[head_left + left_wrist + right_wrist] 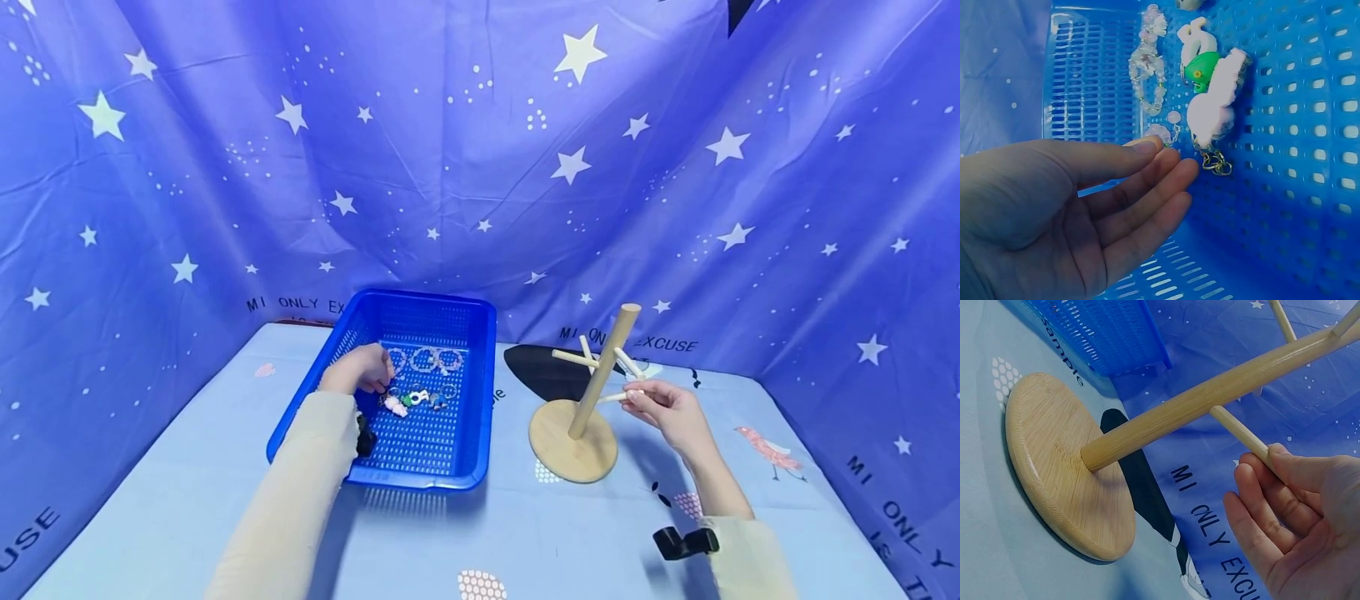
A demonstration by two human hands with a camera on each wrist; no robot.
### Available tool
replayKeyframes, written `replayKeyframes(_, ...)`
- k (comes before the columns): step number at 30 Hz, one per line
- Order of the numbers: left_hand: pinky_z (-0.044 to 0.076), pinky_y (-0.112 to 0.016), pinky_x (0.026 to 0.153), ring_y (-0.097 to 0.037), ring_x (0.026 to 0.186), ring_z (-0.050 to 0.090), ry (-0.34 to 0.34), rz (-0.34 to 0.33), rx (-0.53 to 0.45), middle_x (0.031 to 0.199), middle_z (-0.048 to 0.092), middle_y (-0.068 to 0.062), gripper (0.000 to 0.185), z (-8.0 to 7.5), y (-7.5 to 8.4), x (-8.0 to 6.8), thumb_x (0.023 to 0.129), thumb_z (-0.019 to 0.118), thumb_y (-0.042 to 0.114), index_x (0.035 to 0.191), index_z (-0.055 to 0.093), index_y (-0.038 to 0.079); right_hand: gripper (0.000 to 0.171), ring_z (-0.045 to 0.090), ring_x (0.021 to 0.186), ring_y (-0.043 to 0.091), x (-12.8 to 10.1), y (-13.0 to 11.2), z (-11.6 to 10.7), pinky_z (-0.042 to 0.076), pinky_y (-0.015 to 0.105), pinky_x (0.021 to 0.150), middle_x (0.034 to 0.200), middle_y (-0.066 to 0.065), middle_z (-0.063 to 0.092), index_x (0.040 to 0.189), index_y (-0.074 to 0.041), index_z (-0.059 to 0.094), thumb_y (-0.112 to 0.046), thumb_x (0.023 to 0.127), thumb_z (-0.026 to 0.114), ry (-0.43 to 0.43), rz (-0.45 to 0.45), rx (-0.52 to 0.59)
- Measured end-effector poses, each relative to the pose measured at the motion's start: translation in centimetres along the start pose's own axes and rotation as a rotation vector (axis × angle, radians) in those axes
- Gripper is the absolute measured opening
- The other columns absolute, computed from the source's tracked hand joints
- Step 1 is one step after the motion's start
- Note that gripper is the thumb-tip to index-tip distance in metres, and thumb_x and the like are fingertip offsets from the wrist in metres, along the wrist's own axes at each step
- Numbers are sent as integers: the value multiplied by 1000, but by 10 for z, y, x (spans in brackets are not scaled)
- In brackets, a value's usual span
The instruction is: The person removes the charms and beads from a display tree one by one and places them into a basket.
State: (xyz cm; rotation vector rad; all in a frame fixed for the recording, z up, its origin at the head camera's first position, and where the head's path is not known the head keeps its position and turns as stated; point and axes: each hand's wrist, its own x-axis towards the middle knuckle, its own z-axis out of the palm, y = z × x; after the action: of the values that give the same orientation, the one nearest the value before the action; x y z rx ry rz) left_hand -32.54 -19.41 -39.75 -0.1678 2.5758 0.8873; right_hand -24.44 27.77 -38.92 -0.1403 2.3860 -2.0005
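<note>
Head cam: my left hand (pixel 365 368) reaches into the blue basket (pixel 480 392) over the keychains (pixel 412 398); right hand (pixel 670 411) pinches a lower peg (pixel 617 397) of the wooden stand (pixel 573 429).

L wrist: fingers (pixel 1160 181) relaxed, nearly straight, holding nothing, just beside a fluffy keychain (pixel 1213 109).

R wrist: thumb and fingers (pixel 1260 500) grip the peg's end.

head view overhead, wrist views close
</note>
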Motion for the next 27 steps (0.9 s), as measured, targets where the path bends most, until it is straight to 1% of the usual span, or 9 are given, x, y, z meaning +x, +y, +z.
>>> replayKeyframes(4, 60, -34, 78, -24, 87, 69, 12, 19, -4, 91, 65, -11, 7, -4, 1, -2, 96, 57, 1, 91, 61, 3, 27, 72, 85, 2, 0, 0, 2, 59, 20, 83, 87, -14, 73, 119, 10, 62, -9, 99, 60, 0, 2, -37)
replayKeyframes(8, 59, -35, 78, -20, 81, 66, 44, 64, 13, 88, 65, -9, 8, -8, 1, -5, 96, 57, 2, 91, 62, 3, 31, 72, 86, 3, 1, 1, 4, 59, 21, 84, 87, -15, 72, 120, 14, 60, -9, 99, 60, -4, -15, -63)
replayKeyframes(12, 58, -41, 82, -20, 78, 63, 85, 129, 20, 87, 65, -9, 12, -14, 3, -9, 97, 55, 3, 102, 65, -1, 29, 72, 84, 2, 3, 3, 7, 59, 20, 82, 87, -15, 72, 117, 15, 60, -8, 99, 60, -8, -53, -62)
replayKeyframes(15, 57, -45, 86, -22, 80, 63, 113, 187, -1, 89, 65, -9, 18, -18, 5, -12, 99, 53, 5, 110, 65, -3, 30, 72, 84, 1, 4, 4, 8, 59, 18, 81, 87, -14, 72, 116, 17, 60, -8, 99, 60, -9, -81, -65)
replayKeyframes(17, 57, -46, 87, -23, 81, 63, 129, 225, -22, 89, 65, -9, 20, -21, 6, -15, 99, 51, 4, 111, 64, -3, 32, 72, 84, 0, 5, 6, 8, 58, 17, 81, 88, -15, 72, 116, 18, 59, -8, 98, 61, -11, -97, -73)
replayKeyframes(21, 58, -41, 81, -19, 78, 62, 153, 296, -66, 92, 66, -11, 20, -26, 12, -22, 101, 49, 4, 112, 63, -5, 34, 70, 86, -2, 5, 7, 8, 58, 15, 81, 91, -17, 71, 117, 19, 58, -9, 98, 62, -15, -125, -119)
replayKeyframes(23, 58, -36, 77, -16, 76, 61, 164, 323, -94, 94, 67, -12, 19, -29, 15, -27, 101, 50, 4, 112, 63, -5, 34, 68, 87, -5, 5, 7, 7, 57, 13, 81, 91, -21, 70, 117, 17, 60, -11, 98, 63, -12, -142, -180)
replayKeyframes(25, 58, -31, 75, -15, 78, 63, 171, 352, -121, 97, 68, -15, 18, -32, 20, -32, 101, 51, 4, 111, 63, -4, 34, 66, 88, -7, 5, 6, 6, 55, 11, 81, 91, -25, 69, 117, 14, 62, -13, 98, 63, -1, -154, -234)
replayKeyframes(27, 59, -29, 76, -16, 81, 66, 181, 384, -140, 101, 69, -18, 17, -36, 24, -36, 101, 51, 5, 110, 63, -3, 34, 64, 88, -9, 5, 4, 4, 53, 10, 81, 91, -28, 68, 117, 12, 63, -16, 97, 65, 18, -158, -279)
